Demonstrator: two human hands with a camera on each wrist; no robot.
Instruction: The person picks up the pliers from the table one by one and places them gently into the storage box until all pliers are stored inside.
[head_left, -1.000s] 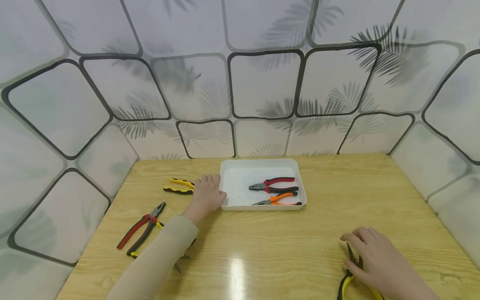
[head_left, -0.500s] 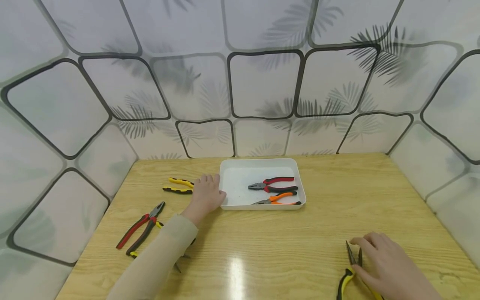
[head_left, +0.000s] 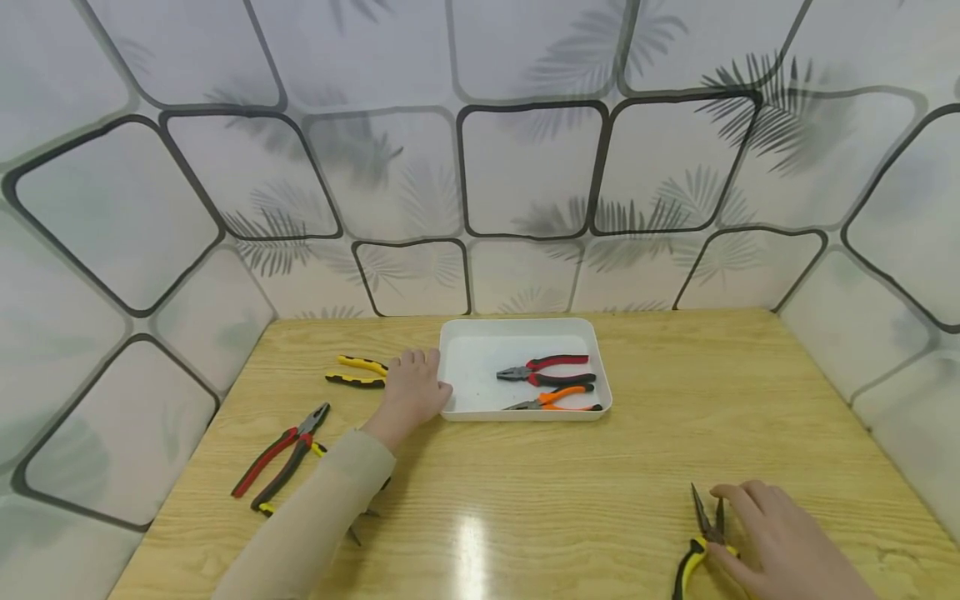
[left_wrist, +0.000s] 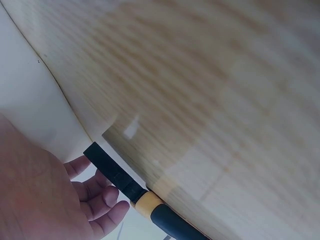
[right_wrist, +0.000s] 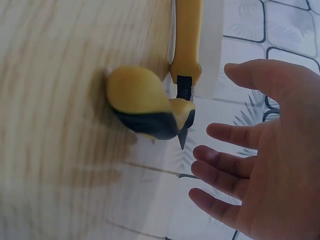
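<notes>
In the head view my left hand (head_left: 412,389) lies at the left end of a white tray (head_left: 525,416), over the head of yellow-and-black pliers (head_left: 363,363). The left wrist view has relaxed fingers (left_wrist: 95,187) behind those pliers' dark jaws; I cannot tell whether they touch. My right hand (head_left: 780,533) hovers beside long-nose pliers (head_left: 684,562) with yellow-and-black handles, their jaws spread on the table. Seen from the right wrist, the thumb and fingers are spread, with a gap between them and the pliers. Inside the tray lie red-and-black pliers (head_left: 558,369) and orange-and-black pliers (head_left: 555,398).
Large red-and-black pliers (head_left: 281,454) lie at the left of the wooden table (head_left: 540,492). Another yellow-and-black tool (head_left: 267,509) is mostly hidden under my left forearm, with thin metal tips showing beyond the sleeve. Patterned white walls (head_left: 525,167) close off the back and sides.
My right hand has drawn back to the right and toward me, away from the long-nose pliers' jaws, which now show more. The left hand has stayed in place.
</notes>
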